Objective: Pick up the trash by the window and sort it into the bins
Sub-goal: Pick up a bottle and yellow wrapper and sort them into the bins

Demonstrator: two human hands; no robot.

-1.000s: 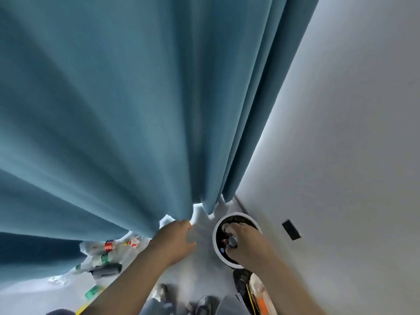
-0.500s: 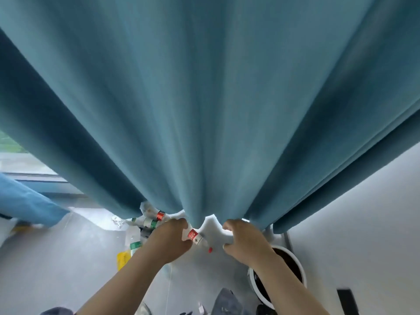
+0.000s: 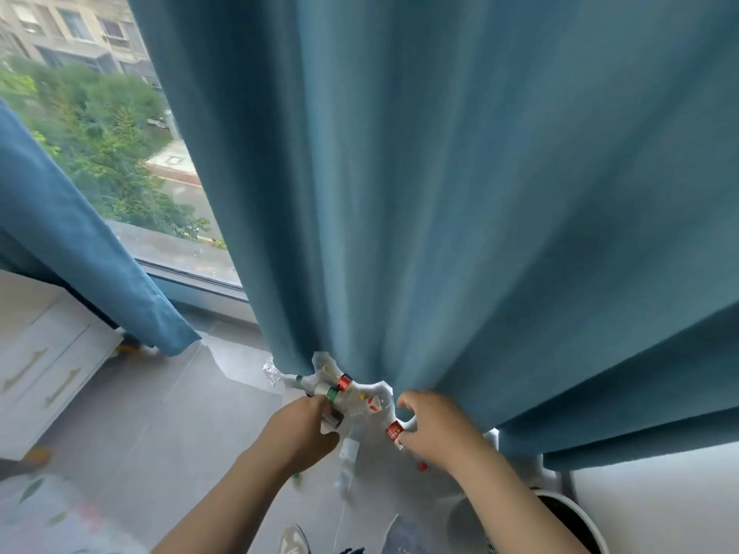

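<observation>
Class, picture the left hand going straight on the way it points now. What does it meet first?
The left hand points into the litter pile; it would likely meet the green-labelled bottle first, then the hem of the blue curtain, though depth is unclear.

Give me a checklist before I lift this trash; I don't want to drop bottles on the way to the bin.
1. Left hand grips the green-labelled bottle: ok, fingers curl round it.
2. Right hand holds the red-labelled bottle: ok, pinched at the label.
3. Curtain clear of the pile: not ok, its hem drapes over it.
4. Bin in sight: ok, white rim beside the right arm.
5. Floor near the hands picked clean: not ok, a clear bottle and a red cap lie there.
</observation>
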